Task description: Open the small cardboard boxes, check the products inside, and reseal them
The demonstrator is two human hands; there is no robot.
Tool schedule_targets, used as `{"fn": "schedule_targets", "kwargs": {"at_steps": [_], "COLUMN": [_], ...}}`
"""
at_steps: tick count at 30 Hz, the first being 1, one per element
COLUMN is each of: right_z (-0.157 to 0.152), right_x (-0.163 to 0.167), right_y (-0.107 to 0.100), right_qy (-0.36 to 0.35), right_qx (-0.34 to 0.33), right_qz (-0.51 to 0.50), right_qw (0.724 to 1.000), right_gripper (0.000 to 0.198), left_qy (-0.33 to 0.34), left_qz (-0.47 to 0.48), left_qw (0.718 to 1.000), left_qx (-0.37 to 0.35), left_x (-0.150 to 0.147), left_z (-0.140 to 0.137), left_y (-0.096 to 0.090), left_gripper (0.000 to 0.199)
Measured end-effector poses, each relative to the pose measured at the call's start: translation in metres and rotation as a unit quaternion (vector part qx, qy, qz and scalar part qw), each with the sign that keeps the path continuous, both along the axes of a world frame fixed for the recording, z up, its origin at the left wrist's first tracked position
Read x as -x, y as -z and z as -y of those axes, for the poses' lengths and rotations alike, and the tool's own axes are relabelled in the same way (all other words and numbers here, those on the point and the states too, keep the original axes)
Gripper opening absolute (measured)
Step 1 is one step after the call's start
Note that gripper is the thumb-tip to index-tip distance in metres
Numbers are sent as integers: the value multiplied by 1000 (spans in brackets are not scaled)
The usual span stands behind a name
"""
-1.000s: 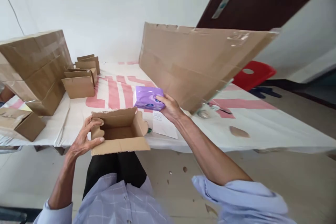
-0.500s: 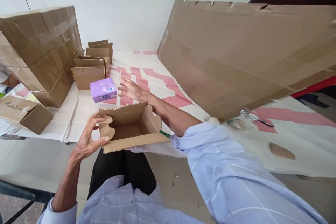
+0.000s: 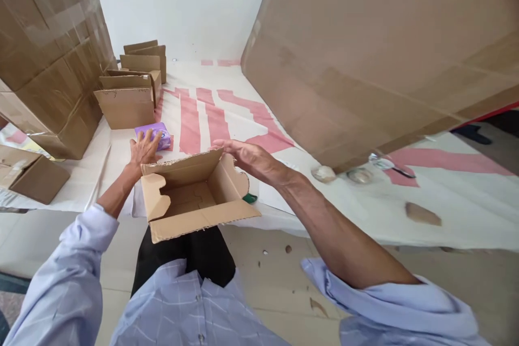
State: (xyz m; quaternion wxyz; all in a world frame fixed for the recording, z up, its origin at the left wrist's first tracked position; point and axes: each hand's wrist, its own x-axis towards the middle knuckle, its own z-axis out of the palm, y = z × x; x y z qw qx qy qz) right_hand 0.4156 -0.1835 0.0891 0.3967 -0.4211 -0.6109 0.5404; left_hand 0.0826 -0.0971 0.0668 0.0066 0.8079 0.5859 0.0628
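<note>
A small open cardboard box [image 3: 187, 197] sits before me near the table's front edge, its flaps folded up and out. Beyond its left rear corner, my left hand [image 3: 142, 148] lies over a purple printed soft pack [image 3: 164, 138], fingers spread across it; I see no firm grip. My right hand [image 3: 255, 159] is at the box's far right corner, its fingers stretched out and holding nothing. Whether it touches the cardboard edge I cannot tell. Part of a green thing [image 3: 250, 198] pokes out beside the box's right side.
Several open boxes [image 3: 125, 108] stand in a row behind the pack. Taped cartons [image 3: 52, 65] are stacked at left, beside a closed box [image 3: 40, 178]. A large cardboard sheet [image 3: 365, 65] leans at right, near tape rolls [image 3: 359, 175] on the white-covered table [image 3: 227, 78].
My left hand has let go of the box's left flap and reached forward onto the purple pack. My right hand has drawn back from beside the pack to the box's rear right corner.
</note>
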Motion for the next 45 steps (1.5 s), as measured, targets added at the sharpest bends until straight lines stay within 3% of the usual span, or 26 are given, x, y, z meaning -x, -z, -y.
{"fn": "schedule_targets", "kwargs": {"at_steps": [4, 8, 13, 19, 23, 26, 29, 30, 33, 35, 38, 42, 45], "right_z": [17, 25, 38, 48, 50, 52, 53, 52, 42, 30, 10, 2, 13], "right_x": [14, 21, 20, 27, 29, 28, 25, 23, 20, 20, 23, 27, 29], "right_y": [2, 2, 4, 2, 1, 2, 5, 7, 12, 13, 12, 9, 13], "right_qy": [23, 54, 99, 134, 156, 176, 193, 200, 222, 224, 199, 150, 107], "right_qx": [-31, -61, -72, -93, -105, -105, -102, -101, -96, -81, -41, 30, 54], "right_qz": [37, 27, 7, 9, 13, 20, 13, 7, -9, -18, -56, -123, -135], "right_qw": [999, 996, 992, 987, 982, 979, 976, 975, 970, 971, 977, 981, 984], "right_gripper": [63, 39, 32, 28, 25, 22, 23, 24, 28, 34, 50, 79, 93], "left_qy": [-2, -48, -77, -85, -85, -13, 99, 139, 209, 172, 83, -39, -65], "left_qz": [-67, -75, -52, 51, 121, 204, 234, 247, 342, 396, 510, 663, 696], "left_qw": [998, 995, 994, 993, 987, 978, 966, 955, 866, 850, 826, 724, 693], "left_qx": [-18, -46, -64, -63, -63, -45, 40, 91, 300, 300, 225, 187, 178], "left_x": [-2, 38, 73, 63, 49, 54, 73, 78, 81, 70, 48, 33, 30], "left_z": [-34, -50, -70, -114, -130, -101, -29, 0, 76, 104, 107, 84, 82], "left_y": [4, 2, -6, -3, -8, -15, -19, -20, -16, -8, 7, 19, 16], "left_gripper": [59, 49, 39, 31, 53, 74, 90, 101, 130, 134, 119, 86, 76]}}
